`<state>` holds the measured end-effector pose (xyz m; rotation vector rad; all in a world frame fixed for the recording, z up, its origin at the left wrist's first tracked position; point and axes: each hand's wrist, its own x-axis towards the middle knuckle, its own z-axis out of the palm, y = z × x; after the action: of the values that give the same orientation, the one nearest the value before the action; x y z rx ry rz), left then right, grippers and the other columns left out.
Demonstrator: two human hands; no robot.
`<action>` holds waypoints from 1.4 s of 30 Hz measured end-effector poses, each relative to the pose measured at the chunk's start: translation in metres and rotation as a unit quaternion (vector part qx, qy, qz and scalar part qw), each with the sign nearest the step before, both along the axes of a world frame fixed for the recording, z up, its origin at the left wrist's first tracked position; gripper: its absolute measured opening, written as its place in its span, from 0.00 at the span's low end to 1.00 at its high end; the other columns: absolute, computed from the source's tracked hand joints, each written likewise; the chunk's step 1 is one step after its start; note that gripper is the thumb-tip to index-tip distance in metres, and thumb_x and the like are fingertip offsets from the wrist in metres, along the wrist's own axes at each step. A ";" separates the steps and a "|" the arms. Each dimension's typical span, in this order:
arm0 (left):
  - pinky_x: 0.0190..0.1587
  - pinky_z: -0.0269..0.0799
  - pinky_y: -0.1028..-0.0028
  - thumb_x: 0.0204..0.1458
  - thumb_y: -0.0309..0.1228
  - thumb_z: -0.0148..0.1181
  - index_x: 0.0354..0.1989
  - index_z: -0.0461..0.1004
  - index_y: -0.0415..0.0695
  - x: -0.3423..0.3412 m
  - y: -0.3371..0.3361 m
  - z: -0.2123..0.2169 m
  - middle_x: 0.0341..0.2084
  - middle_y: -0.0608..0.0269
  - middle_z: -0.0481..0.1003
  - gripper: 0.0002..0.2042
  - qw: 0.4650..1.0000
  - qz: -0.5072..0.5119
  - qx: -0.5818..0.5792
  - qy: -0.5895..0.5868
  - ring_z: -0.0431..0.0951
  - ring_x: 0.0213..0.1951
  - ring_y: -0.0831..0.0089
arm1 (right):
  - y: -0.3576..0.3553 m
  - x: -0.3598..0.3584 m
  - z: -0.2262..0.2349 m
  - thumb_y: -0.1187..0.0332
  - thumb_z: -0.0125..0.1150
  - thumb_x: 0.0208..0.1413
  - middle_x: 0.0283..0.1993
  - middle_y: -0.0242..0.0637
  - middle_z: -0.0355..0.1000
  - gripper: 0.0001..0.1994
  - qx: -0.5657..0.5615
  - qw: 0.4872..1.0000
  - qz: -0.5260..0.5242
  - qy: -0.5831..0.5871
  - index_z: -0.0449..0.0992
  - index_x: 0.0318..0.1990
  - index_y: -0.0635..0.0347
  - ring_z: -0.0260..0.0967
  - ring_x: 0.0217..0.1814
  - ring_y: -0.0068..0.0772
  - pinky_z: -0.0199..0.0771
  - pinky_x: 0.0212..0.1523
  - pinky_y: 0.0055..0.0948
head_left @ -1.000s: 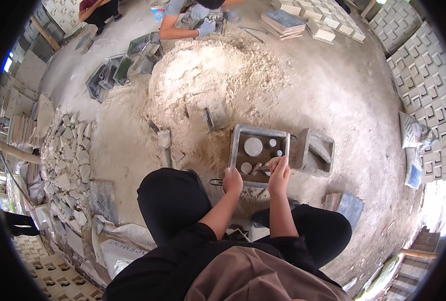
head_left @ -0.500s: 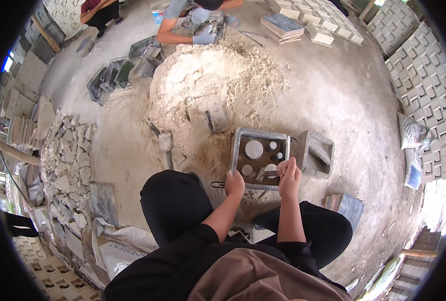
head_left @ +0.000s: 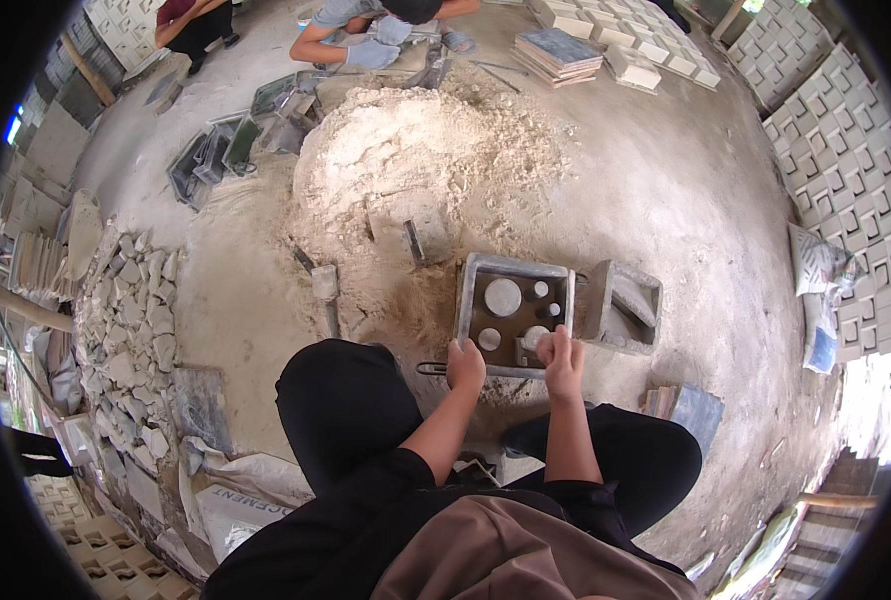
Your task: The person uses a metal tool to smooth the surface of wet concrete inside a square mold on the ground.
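A square grey mould (head_left: 462, 300) with raised walls lies on the floor in front of me. Several round pale discs, one large disc (head_left: 503, 297) among them, stand out from its dark inner bed. My left hand (head_left: 465, 366) grips the near left corner of the wall, beside a wire loop handle (head_left: 431, 369). Over the near right part of the mould, my right hand (head_left: 562, 363) has its fingers curled at a small grey block-like piece (head_left: 529, 347). The fingers cover part of that piece, so its exact kind is hidden.
Right of the mould sits a grey box (head_left: 605, 338) with a slanted bar inside. Beyond lies a heap of pale powder (head_left: 395, 150), a trowel-like tool (head_left: 327, 290) nearer me. A co-worker's gloved hands (head_left: 373, 53) work behind it. Broken pieces (head_left: 130, 340) lie left.
My right hand has moved slightly down and left, lower over the mould's near wall. My left hand keeps its place on the corner. The co-worker's hands have shifted left and farther away.
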<state>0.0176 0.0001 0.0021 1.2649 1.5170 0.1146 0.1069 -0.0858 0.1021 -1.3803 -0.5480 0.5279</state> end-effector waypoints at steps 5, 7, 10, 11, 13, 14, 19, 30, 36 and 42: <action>0.53 0.55 0.62 0.51 0.44 0.35 0.54 0.55 0.37 -0.002 0.002 -0.001 0.50 0.44 0.61 0.27 1.000 -0.010 -0.017 0.003 0.61 0.52 0.50 | 0.003 -0.001 0.017 0.61 0.29 0.60 0.10 0.27 0.47 0.25 -0.065 0.997 -0.031 -0.032 0.49 0.09 0.57 0.41 0.13 0.20 0.39 0.17 0.23; 0.52 0.55 0.61 0.51 0.44 0.36 0.54 0.56 0.38 0.004 -0.002 0.004 0.49 0.44 0.62 0.26 1.000 0.001 -0.029 -0.007 0.62 0.51 0.49 | 0.009 -0.001 0.000 0.61 0.29 0.60 0.11 0.24 0.48 0.25 -0.022 0.999 -0.002 -0.042 0.52 0.10 0.57 0.41 0.13 0.16 0.39 0.16 0.22; 0.52 0.56 0.61 0.51 0.44 0.36 0.53 0.57 0.38 0.006 -0.002 0.001 0.48 0.43 0.64 0.25 1.000 0.018 0.006 0.012 0.63 0.50 0.49 | 0.006 0.003 0.005 0.60 0.28 0.61 0.10 0.28 0.47 0.25 -0.031 0.998 -0.051 -0.007 0.48 0.09 0.57 0.42 0.14 0.21 0.41 0.17 0.23; 0.52 0.56 0.61 0.51 0.44 0.36 0.53 0.57 0.39 0.008 0.002 0.000 0.47 0.43 0.64 0.25 1.000 0.021 0.011 0.002 0.63 0.50 0.49 | 0.004 0.005 0.011 0.60 0.28 0.61 0.10 0.28 0.47 0.25 0.000 0.997 -0.075 -0.010 0.48 0.09 0.57 0.42 0.14 0.21 0.41 0.17 0.23; 0.52 0.56 0.61 0.51 0.45 0.36 0.52 0.58 0.39 0.006 -0.001 -0.010 0.47 0.43 0.64 0.25 1.000 0.022 0.003 -0.010 0.63 0.50 0.49 | 0.006 0.003 0.017 0.60 0.28 0.61 0.10 0.28 0.48 0.25 -0.010 0.997 -0.079 -0.004 0.48 0.09 0.57 0.42 0.15 0.20 0.40 0.17 0.23; 0.51 0.56 0.61 0.51 0.45 0.36 0.51 0.59 0.39 0.002 0.003 -0.017 0.47 0.44 0.64 0.25 1.000 0.030 -0.005 -0.007 0.63 0.50 0.50 | 0.010 0.001 0.013 0.60 0.28 0.61 0.11 0.28 0.48 0.25 -0.035 0.996 -0.076 -0.006 0.48 0.09 0.56 0.42 0.15 0.20 0.40 0.17 0.23; 0.50 0.57 0.59 0.51 0.45 0.37 0.51 0.60 0.44 0.007 0.003 -0.035 0.46 0.50 0.67 0.23 0.999 0.054 0.005 -0.001 0.65 0.48 0.52 | 0.016 0.006 0.006 0.59 0.28 0.61 0.11 0.28 0.48 0.25 -0.051 0.993 -0.099 0.034 0.47 0.10 0.56 0.40 0.14 0.19 0.39 0.17 0.22; 0.51 0.57 0.60 0.53 0.46 0.32 0.50 0.62 0.47 0.014 -0.003 -0.016 0.47 0.51 0.66 0.22 0.996 0.091 -0.013 0.007 0.64 0.49 0.50 | 0.013 0.010 0.014 0.58 0.31 0.60 0.10 0.28 0.46 0.25 0.004 0.989 -0.138 0.053 0.48 0.09 0.56 0.42 0.14 0.20 0.39 0.17 0.22; 0.52 0.55 0.62 0.55 0.44 0.27 0.50 0.60 0.41 0.015 -0.004 -0.018 0.49 0.48 0.63 0.23 0.990 0.135 -0.025 -0.039 0.61 0.51 0.50 | 0.019 0.005 -0.004 0.58 0.28 0.60 0.10 0.27 0.48 0.26 -0.054 0.990 -0.121 0.038 0.49 0.09 0.56 0.42 0.14 0.19 0.40 0.18 0.22; 0.51 0.55 0.62 0.56 0.42 0.26 0.49 0.60 0.39 0.012 -0.002 -0.035 0.49 0.48 0.62 0.23 0.991 0.113 0.012 -0.064 0.61 0.51 0.50 | 0.023 0.004 0.017 0.58 0.28 0.60 0.11 0.26 0.49 0.26 -0.056 0.989 -0.125 0.054 0.51 0.10 0.57 0.42 0.15 0.18 0.40 0.17 0.21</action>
<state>0.0297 -0.0022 -0.0324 1.0802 1.5474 0.3566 0.1108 -0.0631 0.1188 -1.4924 -0.2548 0.4304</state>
